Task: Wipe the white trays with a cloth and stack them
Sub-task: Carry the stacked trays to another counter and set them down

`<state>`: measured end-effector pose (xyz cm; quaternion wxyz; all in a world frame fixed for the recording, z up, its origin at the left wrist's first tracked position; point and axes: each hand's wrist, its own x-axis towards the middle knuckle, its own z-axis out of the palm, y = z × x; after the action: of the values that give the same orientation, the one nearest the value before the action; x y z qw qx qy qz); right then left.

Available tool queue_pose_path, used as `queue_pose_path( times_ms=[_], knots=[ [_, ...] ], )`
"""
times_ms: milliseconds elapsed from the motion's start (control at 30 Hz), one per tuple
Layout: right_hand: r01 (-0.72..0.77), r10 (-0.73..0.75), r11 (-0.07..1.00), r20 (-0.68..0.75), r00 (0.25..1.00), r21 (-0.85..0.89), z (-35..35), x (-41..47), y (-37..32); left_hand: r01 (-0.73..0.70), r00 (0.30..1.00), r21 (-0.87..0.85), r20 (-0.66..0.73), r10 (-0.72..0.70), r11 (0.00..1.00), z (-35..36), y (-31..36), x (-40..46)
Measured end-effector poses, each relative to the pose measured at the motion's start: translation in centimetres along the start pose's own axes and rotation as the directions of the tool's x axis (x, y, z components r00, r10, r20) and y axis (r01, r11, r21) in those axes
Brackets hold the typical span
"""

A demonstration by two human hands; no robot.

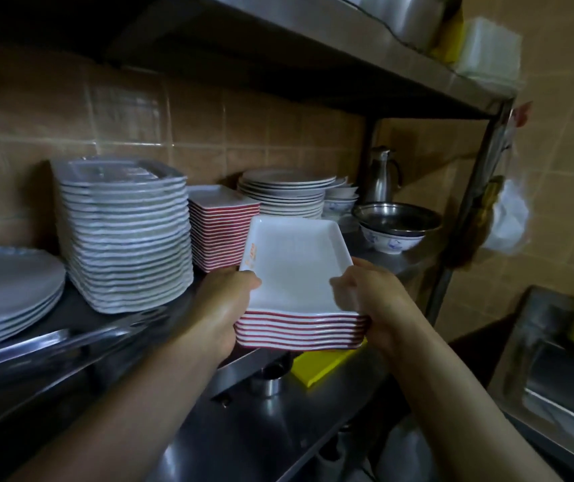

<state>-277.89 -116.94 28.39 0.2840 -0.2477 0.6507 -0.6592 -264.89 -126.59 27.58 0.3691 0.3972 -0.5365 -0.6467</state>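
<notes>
A stack of white trays (299,269) is gripped at both sides, lifted. The left hand (224,304) and right hand (376,300) are curled round its edges.

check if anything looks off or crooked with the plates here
Nothing is spilled or broken. The held stack, gripped by the left hand and right hand, has its top tray tilted, far end raised. The matching red-edged stack on the shelf sits straight.

Both forearms are bare, with no sleeves, gloves or jewellery visible.
</notes>
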Motion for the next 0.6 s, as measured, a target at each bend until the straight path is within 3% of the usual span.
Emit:
queue_pose_path(
  times_ms=[133, 267, 600],
  knots=[
    [0.0, -0.003, 0.999, 0.071, 0.997, 0.04, 0.4, 4.3, -0.9, 0.011, 0.998, -0.002, -0.062, -0.011, 1.0, 1.2, 1.0, 3.1],
    [-0.051, 0.044, 0.998, 0.231, 0.972, 0.022, 0.1, 9.6, -1.5, 0.008, 0.986, 0.012, -0.165, -0.006, 1.0, 2.7, 1.9, 6.3],
    [0.041, -0.05, 0.999, 0.49, 0.87, 0.029, 2.0, 21.9, -5.8, -0.055, 0.925, -0.059, -0.379, 0.028, 0.997, 6.5, 6.0, 12.6]
  ],
)
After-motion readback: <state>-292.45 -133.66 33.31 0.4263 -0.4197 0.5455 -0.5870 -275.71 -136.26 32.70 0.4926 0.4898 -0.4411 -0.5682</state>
